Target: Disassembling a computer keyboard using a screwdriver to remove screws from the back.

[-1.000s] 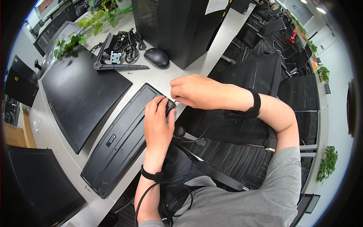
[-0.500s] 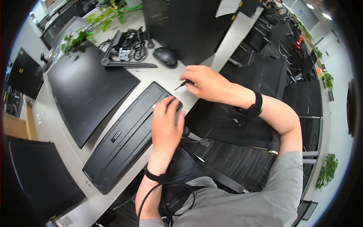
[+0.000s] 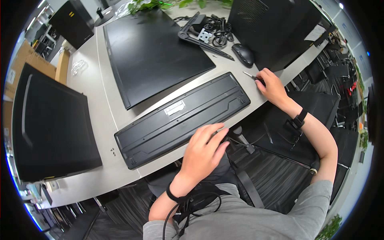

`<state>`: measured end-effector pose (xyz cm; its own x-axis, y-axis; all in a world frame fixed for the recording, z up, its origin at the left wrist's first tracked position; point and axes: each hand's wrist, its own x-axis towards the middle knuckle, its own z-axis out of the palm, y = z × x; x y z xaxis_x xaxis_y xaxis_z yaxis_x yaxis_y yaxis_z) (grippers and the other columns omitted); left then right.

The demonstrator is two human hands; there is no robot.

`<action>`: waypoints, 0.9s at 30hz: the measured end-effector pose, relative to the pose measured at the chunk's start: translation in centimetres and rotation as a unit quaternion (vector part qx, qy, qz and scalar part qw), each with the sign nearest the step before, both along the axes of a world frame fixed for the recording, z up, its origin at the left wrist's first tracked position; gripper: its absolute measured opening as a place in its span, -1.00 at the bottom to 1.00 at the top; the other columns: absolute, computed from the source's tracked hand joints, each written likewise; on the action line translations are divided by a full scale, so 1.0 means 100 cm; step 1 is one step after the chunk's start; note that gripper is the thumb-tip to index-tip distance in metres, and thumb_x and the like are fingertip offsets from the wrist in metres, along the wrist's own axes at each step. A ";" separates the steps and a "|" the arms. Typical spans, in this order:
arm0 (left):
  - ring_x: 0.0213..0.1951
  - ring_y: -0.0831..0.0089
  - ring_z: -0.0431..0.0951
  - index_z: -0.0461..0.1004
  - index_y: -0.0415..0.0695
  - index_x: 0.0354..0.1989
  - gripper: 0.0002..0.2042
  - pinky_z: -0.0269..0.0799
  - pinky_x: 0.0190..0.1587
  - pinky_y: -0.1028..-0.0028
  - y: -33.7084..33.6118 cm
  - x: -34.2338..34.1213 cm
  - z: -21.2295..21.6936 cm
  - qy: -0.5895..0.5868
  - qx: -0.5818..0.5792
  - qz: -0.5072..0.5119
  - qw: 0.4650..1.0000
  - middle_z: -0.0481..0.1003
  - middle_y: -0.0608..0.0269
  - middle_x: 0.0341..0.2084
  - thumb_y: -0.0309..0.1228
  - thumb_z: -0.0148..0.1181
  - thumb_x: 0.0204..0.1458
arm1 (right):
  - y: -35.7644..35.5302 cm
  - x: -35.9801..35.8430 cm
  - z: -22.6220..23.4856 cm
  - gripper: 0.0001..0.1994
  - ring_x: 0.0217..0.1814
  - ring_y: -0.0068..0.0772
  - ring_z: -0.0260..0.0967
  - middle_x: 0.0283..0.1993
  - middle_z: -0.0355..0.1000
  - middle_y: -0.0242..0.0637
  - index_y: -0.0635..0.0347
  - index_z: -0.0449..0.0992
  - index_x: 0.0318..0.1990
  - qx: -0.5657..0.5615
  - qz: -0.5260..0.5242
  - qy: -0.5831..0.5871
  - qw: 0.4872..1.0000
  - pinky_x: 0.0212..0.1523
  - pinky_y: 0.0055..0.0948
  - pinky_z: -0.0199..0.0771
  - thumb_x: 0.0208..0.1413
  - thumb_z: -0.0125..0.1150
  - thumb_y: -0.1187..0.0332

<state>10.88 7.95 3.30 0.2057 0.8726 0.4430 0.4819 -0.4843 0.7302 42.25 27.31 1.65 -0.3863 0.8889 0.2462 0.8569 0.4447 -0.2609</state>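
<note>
Keyboard (image 3: pixel 184 118), black, underside up on worktop (image 3: pixel 104 160); left hand (image 3: pixel 204 150) rests open on it; right hand (image 3: pixel 272 86) pinches small screwdriver (image 3: pixel 253 77) beside it.

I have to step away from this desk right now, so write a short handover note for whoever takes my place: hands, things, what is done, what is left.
Left hand: open, fingers resting on the near edge of the keyboard, which lies face down along the desk edge.
Right hand: shut on a small screwdriver, tip on the desk just past the keyboard's right end, near the mouse.
Done: keyboard flipped underside up.
Left: cannot tell whether any screws are out; check the underside.
</note>
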 end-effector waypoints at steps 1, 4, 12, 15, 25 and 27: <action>0.07 0.04 0.59 0.64 -0.20 0.05 -0.62 0.53 0.13 0.19 -0.010 -0.011 -0.002 -0.005 0.006 0.035 0.999 0.59 0.10 0.07 -0.51 0.50 0.01 | 0.000 0.000 0.000 -0.82 0.01 0.06 0.50 -0.10 0.47 -0.15 0.21 0.51 -0.09 -0.001 0.007 -0.004 1.000 -0.05 -0.03 0.53 0.22 0.33 0.40; 0.05 0.09 0.62 0.66 -0.20 0.02 -0.63 0.53 0.13 0.23 -0.038 -0.046 -0.009 -0.013 0.005 0.150 0.989 0.63 0.10 0.03 -0.58 0.50 -0.02 | -0.001 -0.002 0.005 -0.79 0.02 0.06 0.50 -0.07 0.47 -0.16 0.21 0.52 -0.04 0.021 0.021 -0.066 0.997 -0.03 -0.03 0.55 0.23 0.33 0.39; 0.43 0.14 0.33 0.40 -0.25 0.36 -0.48 0.17 0.51 0.19 -0.099 -0.116 -0.026 -0.062 -0.053 0.439 0.895 0.35 0.03 0.38 -0.57 0.33 0.22 | -0.023 -0.037 0.058 -0.71 0.02 0.03 0.51 -0.06 0.49 -0.09 0.29 0.54 0.04 -0.025 0.106 -0.042 0.993 -0.02 -0.10 0.54 0.24 0.37 0.36; 0.46 0.05 0.31 0.31 -0.28 0.44 -0.37 0.19 0.50 0.14 -0.115 -0.120 -0.027 -0.085 -0.067 0.460 0.881 0.32 -0.05 0.41 -0.55 0.37 0.18 | -0.047 -0.056 0.060 -0.55 0.06 0.02 0.53 -0.02 0.49 0.00 0.42 0.50 0.17 -0.153 0.110 -0.039 0.981 0.09 -0.13 0.55 0.28 0.40 0.27; 0.55 0.09 0.21 0.12 -0.39 0.55 -0.32 0.12 0.58 0.11 -0.131 -0.138 -0.020 -0.331 -0.182 0.355 0.855 0.19 -0.14 0.53 -0.59 0.26 0.29 | -0.028 -0.074 0.050 -0.50 0.01 -0.35 0.52 0.05 0.57 -0.13 0.48 0.53 0.20 -0.416 -0.129 0.141 0.889 -0.01 -0.34 0.57 0.26 0.42 0.24; 0.55 0.08 0.20 0.11 -0.40 0.55 -0.32 0.12 0.58 0.10 -0.130 -0.137 -0.017 -0.342 -0.187 0.353 0.851 0.20 -0.14 0.53 -0.59 0.25 0.30 | -0.018 -0.075 0.048 -0.50 0.00 -0.36 0.51 0.06 0.56 -0.11 0.48 0.54 0.18 -0.427 -0.150 0.151 0.879 -0.05 -0.35 0.56 0.26 0.43 0.22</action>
